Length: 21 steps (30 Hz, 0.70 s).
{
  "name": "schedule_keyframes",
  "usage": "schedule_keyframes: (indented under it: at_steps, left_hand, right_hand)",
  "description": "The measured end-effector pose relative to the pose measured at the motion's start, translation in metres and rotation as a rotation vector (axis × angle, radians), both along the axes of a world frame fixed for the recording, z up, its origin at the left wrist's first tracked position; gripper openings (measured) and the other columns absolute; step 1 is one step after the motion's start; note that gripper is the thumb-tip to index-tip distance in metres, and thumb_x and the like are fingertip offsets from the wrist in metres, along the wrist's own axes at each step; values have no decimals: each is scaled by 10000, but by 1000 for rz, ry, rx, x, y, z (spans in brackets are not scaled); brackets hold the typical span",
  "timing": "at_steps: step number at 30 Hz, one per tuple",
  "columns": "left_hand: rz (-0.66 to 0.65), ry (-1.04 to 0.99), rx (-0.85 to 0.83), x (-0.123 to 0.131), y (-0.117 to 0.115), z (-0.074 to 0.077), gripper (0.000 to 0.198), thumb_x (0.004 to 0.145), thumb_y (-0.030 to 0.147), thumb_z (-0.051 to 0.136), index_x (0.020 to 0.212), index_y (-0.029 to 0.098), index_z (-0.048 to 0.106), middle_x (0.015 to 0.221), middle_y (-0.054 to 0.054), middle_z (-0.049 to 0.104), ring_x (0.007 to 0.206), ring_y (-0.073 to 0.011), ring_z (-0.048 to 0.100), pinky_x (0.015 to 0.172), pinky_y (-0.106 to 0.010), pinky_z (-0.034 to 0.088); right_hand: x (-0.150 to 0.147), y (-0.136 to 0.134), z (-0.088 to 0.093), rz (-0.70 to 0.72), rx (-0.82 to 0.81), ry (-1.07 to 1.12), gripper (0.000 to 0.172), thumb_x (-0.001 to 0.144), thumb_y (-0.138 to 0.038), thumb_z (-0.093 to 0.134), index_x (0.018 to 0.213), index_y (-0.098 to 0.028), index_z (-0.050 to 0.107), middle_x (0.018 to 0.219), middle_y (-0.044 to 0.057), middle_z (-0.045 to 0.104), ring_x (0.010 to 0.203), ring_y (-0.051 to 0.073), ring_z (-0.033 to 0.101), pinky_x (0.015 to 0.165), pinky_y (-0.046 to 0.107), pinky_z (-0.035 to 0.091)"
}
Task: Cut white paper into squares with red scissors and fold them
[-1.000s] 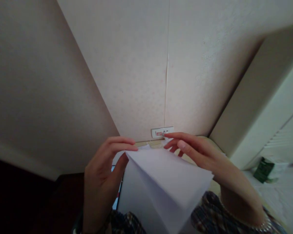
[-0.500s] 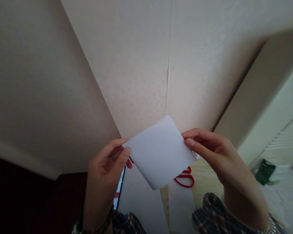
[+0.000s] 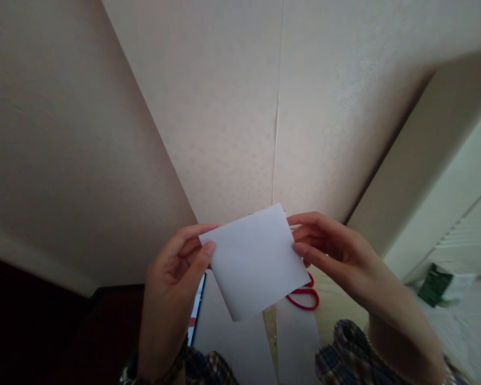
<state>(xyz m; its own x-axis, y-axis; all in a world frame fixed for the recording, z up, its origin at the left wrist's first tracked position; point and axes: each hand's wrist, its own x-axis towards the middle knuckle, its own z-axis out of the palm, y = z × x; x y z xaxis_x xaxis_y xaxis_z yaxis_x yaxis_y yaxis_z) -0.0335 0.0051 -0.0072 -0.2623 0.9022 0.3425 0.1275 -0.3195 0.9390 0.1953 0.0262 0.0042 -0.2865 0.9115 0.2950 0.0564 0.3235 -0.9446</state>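
Observation:
A small white sheet of paper (image 3: pixel 258 262) is held up in front of me, its lower left edge curving. My left hand (image 3: pixel 182 264) pinches its left corner, thumb on top and fingers behind. At the right edge, my right hand (image 3: pixel 336 248) has its thumb against the paper and its index fingertip partly hidden behind it. Below the sheet lie red-handled scissors (image 3: pixel 304 299); the paper hides their blades. Larger white paper pieces (image 3: pixel 236 342) rest on the table under my hands.
A wood-coloured tabletop (image 3: pixel 332 299) shows on the right. At the left, a device with a lit screen (image 3: pixel 197 310) lies partly behind my left wrist. Pale walls (image 3: pixel 224 107) rise ahead. A green and white package (image 3: pixel 436 283) sits at the far right.
The sheet has turned slightly: its top corner is lower and its bottom corner has swung left. My right hand has shifted a little left with its edge; my left hand has hardly moved.

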Motion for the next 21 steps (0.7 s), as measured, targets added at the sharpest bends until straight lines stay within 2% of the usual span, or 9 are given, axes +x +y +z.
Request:
schedule_keyframes:
  at_steps: [3,8,13,18,21]
  left_hand:
    - [-5,5,-14,2,0,1,124,835,257,725,956,231,738,844,-8,786,750,-141,723,613,-166,545]
    - [-66,65,-56,4,1,4,138,836,259,715,965,227,750,808,-6,796,687,-130,714,566,-158,524]
    - [-124,117,-56,4,1,6,90,834,236,700,886,241,774,760,10,793,664,-116,713,570,-139,522]
    - [-158,104,-71,6,-2,8,110,832,229,693,913,242,767,720,13,776,648,-126,704,546,-156,516]
    - [-156,127,-57,7,-3,8,114,835,212,686,913,248,762,713,23,773,631,-119,690,539,-157,512]
  right_hand:
    - [2,0,-1,-33,30,-21,166,907,-259,652,1072,-247,662,849,-1,676,732,127,616,613,218,498]
    - [4,-3,-2,-98,80,-22,143,881,-276,707,1020,-261,682,859,-25,687,753,106,636,651,189,510]
    - [3,-1,-1,-123,89,-37,150,863,-251,714,1011,-243,692,825,-16,707,716,112,645,606,193,512]
    - [1,0,1,-169,118,2,142,848,-219,714,987,-238,697,748,-22,694,673,118,648,581,196,518]
    - [2,-1,0,-176,138,41,131,836,-208,726,955,-244,685,771,-22,688,655,113,645,562,189,524]
